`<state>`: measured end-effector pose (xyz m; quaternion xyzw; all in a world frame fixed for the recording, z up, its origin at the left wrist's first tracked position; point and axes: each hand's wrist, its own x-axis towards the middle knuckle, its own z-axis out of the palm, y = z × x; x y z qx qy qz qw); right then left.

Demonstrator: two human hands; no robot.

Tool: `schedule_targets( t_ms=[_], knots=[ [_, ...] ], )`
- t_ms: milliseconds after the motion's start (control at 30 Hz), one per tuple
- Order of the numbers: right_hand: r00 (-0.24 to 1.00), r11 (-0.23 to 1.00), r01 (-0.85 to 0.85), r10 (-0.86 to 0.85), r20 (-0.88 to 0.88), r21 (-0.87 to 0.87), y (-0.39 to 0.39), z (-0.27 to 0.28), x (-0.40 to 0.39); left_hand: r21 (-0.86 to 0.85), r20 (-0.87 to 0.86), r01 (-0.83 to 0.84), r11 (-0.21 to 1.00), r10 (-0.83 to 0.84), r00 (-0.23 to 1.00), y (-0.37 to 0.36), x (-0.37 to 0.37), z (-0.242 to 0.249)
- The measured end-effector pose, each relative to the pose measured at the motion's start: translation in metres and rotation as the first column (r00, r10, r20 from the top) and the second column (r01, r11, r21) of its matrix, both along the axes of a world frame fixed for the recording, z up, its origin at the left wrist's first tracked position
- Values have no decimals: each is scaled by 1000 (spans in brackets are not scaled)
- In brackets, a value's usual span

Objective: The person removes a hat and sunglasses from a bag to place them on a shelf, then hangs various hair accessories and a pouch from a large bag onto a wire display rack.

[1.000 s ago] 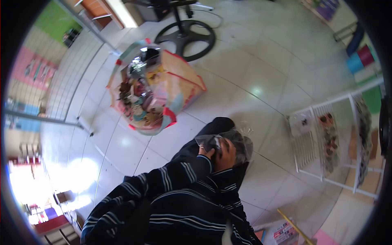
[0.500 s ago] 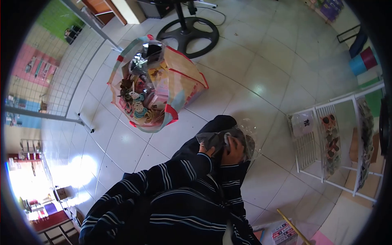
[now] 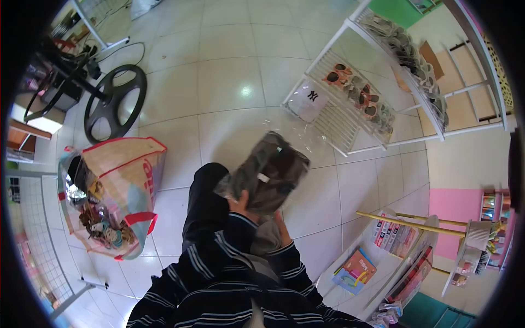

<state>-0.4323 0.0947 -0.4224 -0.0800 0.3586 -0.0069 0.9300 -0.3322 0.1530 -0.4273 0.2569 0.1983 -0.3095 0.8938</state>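
Note:
A dark grey, soft-looking bundle in clear plastic (image 3: 269, 172) tilts up in front of my knee, with a small white tag on it. My left hand (image 3: 241, 204) closes on its lower left edge, thumb on top. Below the bundle, a lighter grey cloth item (image 3: 267, 237) sits between my hands. My right hand (image 3: 284, 230) grips along the right side of this grey item, fingers near the bundle's bottom corner. Its fingers are partly hidden. What exactly the folded items are I cannot make out.
A large bag (image 3: 128, 169) full of packaged goods stands on the tiled floor at left. Behind it is a black chair base (image 3: 115, 104). A white rack (image 3: 342, 147) holds sunglasses and a white cap (image 3: 307, 101) in plastic. A white shelf (image 3: 342, 292) with books and boxes is at lower right.
My view has turned right, so the bag now lies at left and the rack is nearer. The dark bundle is now lifted into plain sight, and my hands have moved to its lower end.

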Motion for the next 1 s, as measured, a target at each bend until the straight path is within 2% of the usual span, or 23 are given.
schedule_targets(
  t_ms=[33,100,133,167,200,233,267,300,333,367,400,433,500,633,700,767,800,900,967,1000],
  knots=[
    [999,994,11,-16,46,110,-10,-9,-1,-8,-3,12,1000,-12,1000,-19,-5,-12],
    [992,974,123,-124,3,-192,-41,-22,-2,294,294,121,948,-210,933,-51,-10,-43],
    [989,914,111,-141,-49,-391,-57,-18,2,283,296,120,951,-206,933,-58,-1,-29],
    [985,851,35,-118,-126,-523,-76,-14,7,423,151,396,815,-494,856,-60,4,-13],
    [982,895,6,-89,-165,-446,-112,-75,-15,506,-32,632,586,-720,693,-63,11,-4],
    [949,892,-28,-118,-293,-451,-130,-71,-6,617,190,520,591,-753,630,-55,11,-30],
    [952,820,-89,-98,-291,-566,-157,-90,-10,695,386,387,607,-768,511,-37,13,-60],
    [933,798,-97,-135,-333,-595,-178,-97,-8,802,371,266,535,-795,480,-23,25,-54],
    [897,722,-123,-213,-388,-680,-200,-108,-3,884,350,130,448,-821,450,-8,40,-46],
    [910,799,-86,-181,-374,-595,-227,-134,-12,941,327,-50,334,-866,379,10,52,-55],
    [921,797,-97,-156,-357,-597,-245,-143,-12,948,283,-235,215,-908,311,27,61,-63],
    [930,794,-109,-131,-344,-598,-256,-146,-7,951,274,-228,208,-910,311,40,69,-69],
    [932,780,-120,-125,-341,-614,-274,-154,4,907,-11,-410,-100,-977,213,56,77,-72],
    [909,748,-170,-133,-396,-642,-291,-170,14,912,-137,-364,-190,-976,167,46,79,-69],
    [902,797,-158,-123,-413,-583,-301,-184,9,905,-134,-380,-188,-977,164,43,78,-72],
    [856,693,-202,-219,-469,-692,-308,-195,11,906,-139,-377,-194,-976,168,42,80,-71],
    [857,688,-235,-186,-480,-687,-315,-195,9,904,-141,-379,-198,-975,174,41,80,-69],
    [879,760,-122,-216,-426,-638,-353,-218,2,905,-158,-367,-216,-971,181,38,81,-68],
    [858,757,-201,-171,-485,-622,-360,-192,18,905,-167,-361,-223,-969,180,37,82,-68],
    [834,717,-230,-204,-513,-658,-365,-190,25,905,-170,-361,-226,-969,180,37,82,-67]
  ],
)
